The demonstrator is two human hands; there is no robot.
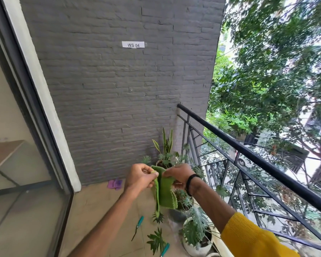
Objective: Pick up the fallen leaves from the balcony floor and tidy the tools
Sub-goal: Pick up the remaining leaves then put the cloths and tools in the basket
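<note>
Grey brick wall fills the view in front of me, with a small white label reading "WS 04". At the left stands a glass door, and a purple cloth-like thing lies on the tiled floor near the wall.

My left hand and my right hand are close together at chest height, both pinching the top edge of a green glove which hangs down between them. I think I am preparing the glove, maybe opening it, before I collect anything.

Below, on the floor, lie pruning shears with a teal handle, then two fallen leaves, and a second teal-handled tool. Next I must bend down to reach them.

At the right are potted plants along the black railing, with trees behind.
</note>
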